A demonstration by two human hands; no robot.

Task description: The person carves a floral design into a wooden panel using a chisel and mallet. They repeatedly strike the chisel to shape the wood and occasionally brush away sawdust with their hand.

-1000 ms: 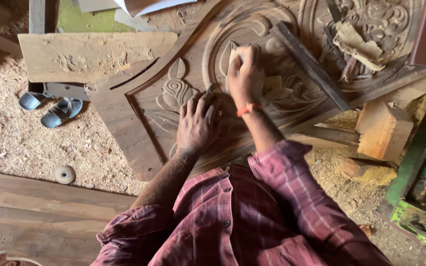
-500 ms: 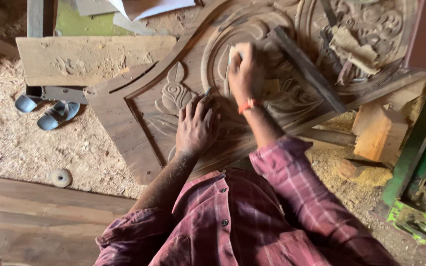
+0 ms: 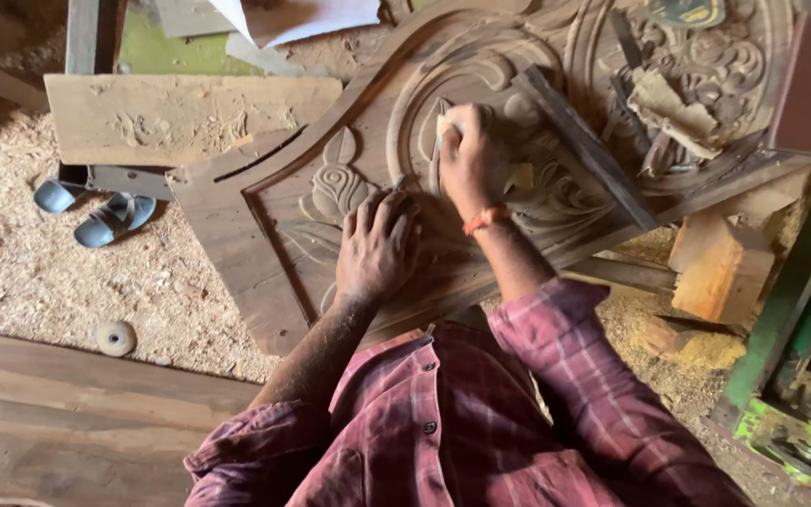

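Observation:
A large carved wooden panel (image 3: 265, 216) with floral relief lies tilted before me. My right hand (image 3: 471, 160), with an orange band at the wrist, grips a folded piece of sandpaper (image 3: 446, 127) and presses it onto the carving near the panel's arched middle. My left hand (image 3: 374, 246) lies flat on the panel below the leaf motif (image 3: 335, 183), fingers spread, with a thin dark tool tip showing just beyond its fingertips. My plaid red sleeves fill the lower part of the view.
A long dark wooden strip (image 3: 586, 150) lies across the carving. A plain board (image 3: 190, 117) sits at upper left, blue sandals (image 3: 96, 211) on the sawdust floor, planks (image 3: 68, 413) at lower left, wood blocks (image 3: 720, 268) and a green machine frame (image 3: 790, 300) at right.
My right hand has shifted a little along the carving with the sandpaper. The left hand stays planted on the panel.

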